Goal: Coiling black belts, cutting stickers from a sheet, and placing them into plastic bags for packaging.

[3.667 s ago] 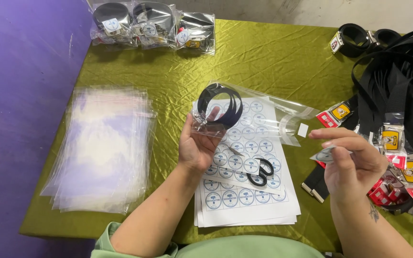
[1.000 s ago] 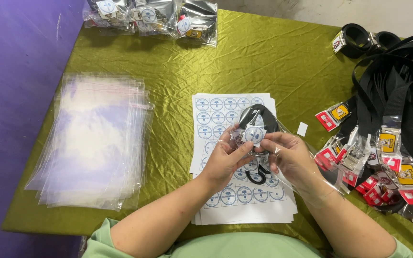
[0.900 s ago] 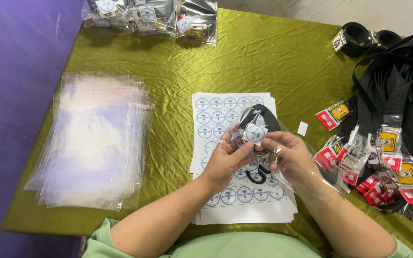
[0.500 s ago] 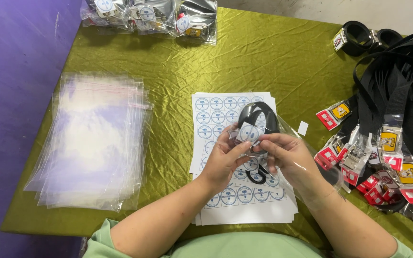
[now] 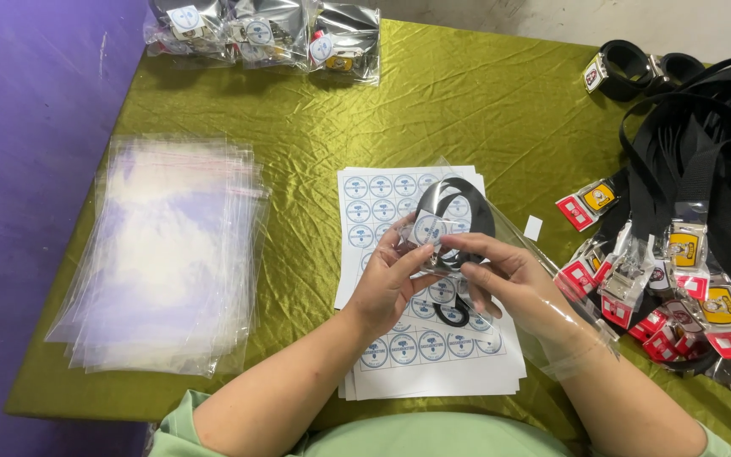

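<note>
My left hand (image 5: 391, 283) and my right hand (image 5: 509, 279) meet above a white sheet of round stickers (image 5: 433, 355). Both pinch a clear plastic bag (image 5: 513, 241) that holds a coiled black strap (image 5: 454, 199). A round sticker (image 5: 427, 228) sits on the bag's front, under my left thumb and fingertips. The bag's loose end drapes over my right wrist. Black scissors (image 5: 453, 315) lie on the sheet, partly hidden beneath my hands.
A stack of empty clear bags (image 5: 167, 254) lies at the left. Finished bagged items (image 5: 264, 30) sit at the table's far edge. At the right is a pile of black straps with coloured tags (image 5: 687, 279). An olive-green cloth (image 5: 298, 118) covers the table.
Earlier my left hand held the bagged strap up alone while my right hand was off to the right. Now both hands are together on the bag, with the sticker on its front.
</note>
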